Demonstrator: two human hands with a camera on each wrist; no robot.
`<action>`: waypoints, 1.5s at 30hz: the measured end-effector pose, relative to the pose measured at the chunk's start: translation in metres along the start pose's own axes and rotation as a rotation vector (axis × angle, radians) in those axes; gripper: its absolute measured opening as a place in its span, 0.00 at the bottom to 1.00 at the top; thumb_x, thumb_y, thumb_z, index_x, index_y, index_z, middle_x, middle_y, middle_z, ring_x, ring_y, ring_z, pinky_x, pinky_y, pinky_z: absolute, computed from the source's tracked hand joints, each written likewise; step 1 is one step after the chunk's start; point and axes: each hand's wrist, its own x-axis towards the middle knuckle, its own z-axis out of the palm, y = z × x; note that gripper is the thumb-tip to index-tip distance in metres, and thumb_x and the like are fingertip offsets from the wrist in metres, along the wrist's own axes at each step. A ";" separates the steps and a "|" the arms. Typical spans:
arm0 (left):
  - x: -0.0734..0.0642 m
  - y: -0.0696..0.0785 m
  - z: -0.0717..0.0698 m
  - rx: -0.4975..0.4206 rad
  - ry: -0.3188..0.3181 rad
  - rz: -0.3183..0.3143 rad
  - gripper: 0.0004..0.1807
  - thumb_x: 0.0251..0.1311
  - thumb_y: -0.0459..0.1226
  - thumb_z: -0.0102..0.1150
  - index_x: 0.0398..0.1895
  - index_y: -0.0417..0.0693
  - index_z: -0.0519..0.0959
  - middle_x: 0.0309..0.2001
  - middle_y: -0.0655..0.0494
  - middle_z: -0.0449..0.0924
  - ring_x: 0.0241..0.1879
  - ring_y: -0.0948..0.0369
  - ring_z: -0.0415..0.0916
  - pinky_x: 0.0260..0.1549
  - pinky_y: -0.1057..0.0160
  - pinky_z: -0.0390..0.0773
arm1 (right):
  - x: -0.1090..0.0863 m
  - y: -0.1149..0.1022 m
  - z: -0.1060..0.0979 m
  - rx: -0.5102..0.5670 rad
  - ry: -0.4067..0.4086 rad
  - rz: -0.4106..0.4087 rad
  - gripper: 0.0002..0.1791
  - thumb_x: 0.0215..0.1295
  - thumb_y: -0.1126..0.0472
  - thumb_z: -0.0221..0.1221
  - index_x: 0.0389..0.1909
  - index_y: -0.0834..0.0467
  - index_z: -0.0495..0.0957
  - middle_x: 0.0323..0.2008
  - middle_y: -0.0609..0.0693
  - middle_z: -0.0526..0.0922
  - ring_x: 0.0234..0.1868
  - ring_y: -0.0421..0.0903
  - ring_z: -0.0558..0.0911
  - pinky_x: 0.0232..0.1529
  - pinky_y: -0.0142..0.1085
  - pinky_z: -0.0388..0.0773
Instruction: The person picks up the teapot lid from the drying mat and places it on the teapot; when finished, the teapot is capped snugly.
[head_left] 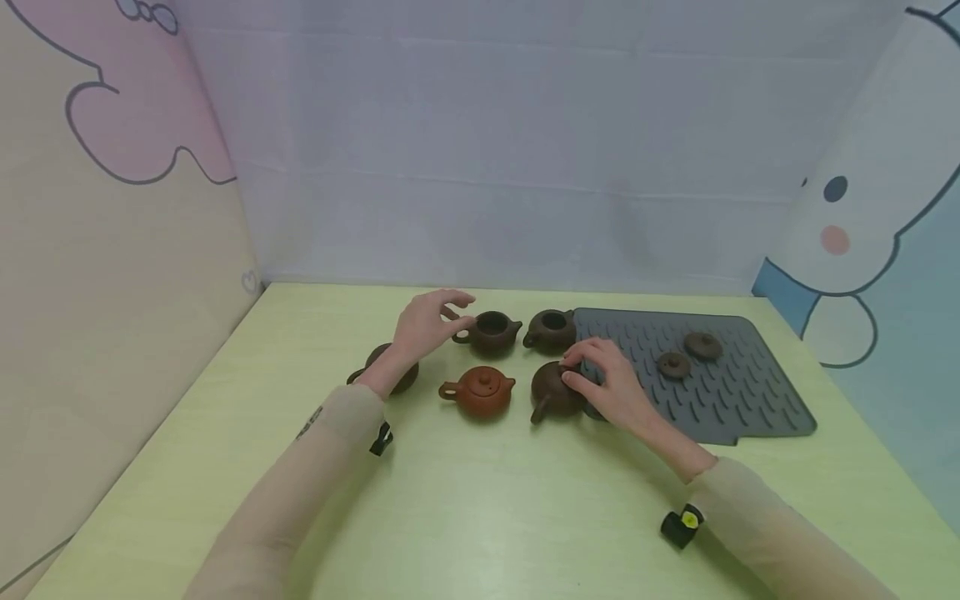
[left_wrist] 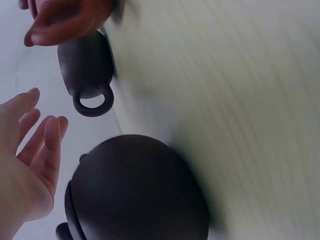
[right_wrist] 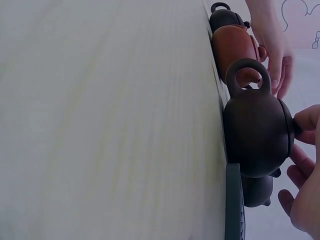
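My right hand point(head_left: 611, 390) pinches the lid knob point(right_wrist: 297, 128) of a dark brown teapot point(head_left: 553, 390) between thumb and finger; the lid sits on the pot. My left hand point(head_left: 431, 323) holds nothing, its thumb and fingers apart near the handle of a lidless dark teapot point(head_left: 492, 335). Below the left wrist stands another dark teapot point(left_wrist: 140, 190), partly hidden by the arm in the head view. A reddish-brown teapot point(head_left: 483, 393) with its lid on stands between the hands. Behind the right hand's pot is a second lidless dark teapot point(head_left: 552, 331).
On the right lies a grey ridged mat point(head_left: 757, 392) carrying two dark lids, a larger lid point(head_left: 702, 345) and a smaller lid point(head_left: 674, 364). The pale yellow table point(head_left: 480, 517) meets a white cloth backdrop point(head_left: 480, 167) at its far edge.
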 end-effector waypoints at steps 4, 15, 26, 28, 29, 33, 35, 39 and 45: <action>0.001 -0.005 0.000 0.037 -0.045 -0.022 0.18 0.61 0.46 0.67 0.53 0.56 0.83 0.54 0.57 0.85 0.42 0.59 0.87 0.30 0.61 0.81 | 0.000 0.000 -0.001 0.000 0.000 0.003 0.04 0.65 0.61 0.63 0.39 0.53 0.82 0.49 0.51 0.81 0.55 0.50 0.73 0.58 0.54 0.66; 0.004 -0.010 0.004 0.157 -0.140 -0.053 0.14 0.61 0.43 0.66 0.49 0.55 0.85 0.46 0.56 0.88 0.46 0.56 0.86 0.39 0.55 0.82 | -0.001 0.002 -0.002 0.004 -0.010 0.018 0.04 0.65 0.61 0.63 0.39 0.52 0.82 0.48 0.50 0.81 0.55 0.49 0.73 0.59 0.54 0.66; 0.004 -0.014 0.005 0.156 -0.162 -0.055 0.09 0.63 0.39 0.64 0.44 0.58 0.87 0.43 0.57 0.89 0.44 0.56 0.86 0.37 0.56 0.82 | -0.001 -0.001 -0.002 -0.032 -0.004 -0.017 0.05 0.64 0.62 0.64 0.40 0.54 0.81 0.46 0.50 0.83 0.53 0.50 0.74 0.57 0.52 0.67; 0.004 -0.014 0.005 0.158 -0.165 -0.050 0.09 0.63 0.39 0.64 0.44 0.58 0.87 0.42 0.57 0.89 0.45 0.56 0.86 0.37 0.56 0.82 | -0.001 -0.001 -0.002 -0.037 -0.005 -0.015 0.05 0.64 0.62 0.64 0.40 0.54 0.81 0.46 0.50 0.83 0.53 0.50 0.75 0.57 0.52 0.68; 0.004 -0.015 0.004 0.159 -0.167 -0.048 0.09 0.63 0.39 0.64 0.44 0.58 0.87 0.42 0.57 0.89 0.45 0.56 0.86 0.37 0.57 0.82 | -0.002 -0.002 -0.002 -0.038 -0.006 -0.014 0.05 0.64 0.62 0.64 0.41 0.54 0.81 0.46 0.51 0.83 0.53 0.50 0.75 0.57 0.52 0.68; 0.005 -0.015 0.004 0.151 -0.175 -0.043 0.08 0.63 0.38 0.64 0.44 0.58 0.87 0.43 0.57 0.89 0.45 0.56 0.86 0.38 0.56 0.82 | -0.002 -0.003 -0.003 -0.038 -0.008 -0.005 0.06 0.65 0.61 0.63 0.41 0.54 0.81 0.47 0.51 0.82 0.54 0.51 0.74 0.58 0.53 0.68; 0.006 -0.016 0.004 0.147 -0.175 -0.034 0.08 0.63 0.38 0.64 0.44 0.58 0.87 0.42 0.57 0.89 0.45 0.56 0.86 0.38 0.56 0.82 | -0.002 -0.002 -0.002 -0.045 -0.006 -0.012 0.06 0.65 0.61 0.63 0.42 0.53 0.81 0.47 0.51 0.82 0.54 0.51 0.74 0.57 0.53 0.68; 0.007 -0.017 0.005 0.138 -0.172 -0.009 0.08 0.63 0.37 0.64 0.43 0.55 0.87 0.42 0.55 0.89 0.44 0.55 0.86 0.40 0.55 0.82 | -0.003 -0.001 -0.002 -0.062 -0.005 -0.032 0.06 0.65 0.61 0.63 0.43 0.53 0.81 0.47 0.51 0.82 0.53 0.50 0.74 0.57 0.53 0.68; 0.008 -0.020 0.006 0.113 -0.186 -0.008 0.08 0.63 0.36 0.64 0.43 0.54 0.87 0.41 0.55 0.89 0.41 0.56 0.86 0.35 0.60 0.81 | -0.006 0.003 -0.006 -0.114 -0.025 -0.046 0.13 0.66 0.59 0.63 0.51 0.54 0.81 0.53 0.52 0.81 0.58 0.53 0.73 0.59 0.56 0.69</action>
